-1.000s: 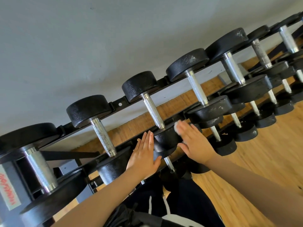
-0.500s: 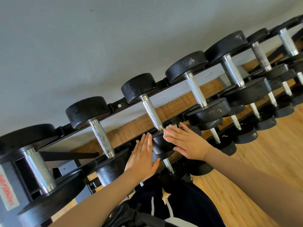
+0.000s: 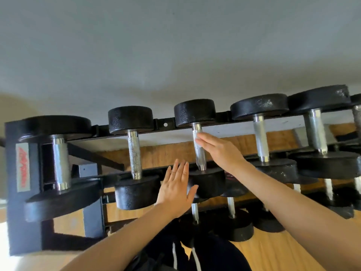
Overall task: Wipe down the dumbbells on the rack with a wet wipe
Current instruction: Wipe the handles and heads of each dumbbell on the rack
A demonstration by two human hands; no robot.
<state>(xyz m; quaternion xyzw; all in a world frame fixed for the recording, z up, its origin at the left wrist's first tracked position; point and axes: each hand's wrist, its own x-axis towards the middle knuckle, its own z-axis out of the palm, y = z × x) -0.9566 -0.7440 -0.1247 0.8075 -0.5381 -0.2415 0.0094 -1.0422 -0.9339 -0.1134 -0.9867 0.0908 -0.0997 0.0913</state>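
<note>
Black dumbbells with chrome handles lie side by side on the top tier of a black rack (image 3: pixel 165 124). The third dumbbell from the left (image 3: pixel 195 112) is between my hands. My right hand (image 3: pixel 220 151) lies flat with straight fingers along its knurled handle (image 3: pixel 199 155), fingertips near the far head. My left hand (image 3: pixel 175 190) is flat, fingers straight, against the left side of its near head (image 3: pixel 212 182). The wet wipe does not show in this view; whether it is under my right palm I cannot tell.
Neighbouring dumbbells (image 3: pixel 134 149) (image 3: pixel 260 141) sit close on both sides. A lower tier holds several smaller dumbbells (image 3: pixel 234 223). The rack's end frame with a red label (image 3: pixel 23 165) stands at the left. Grey wall behind, wooden floor (image 3: pixel 273 255) below right.
The view has swung so the rack looks level. My right hand slid from the near head up onto the chrome handle. My left hand stays against the near head.
</note>
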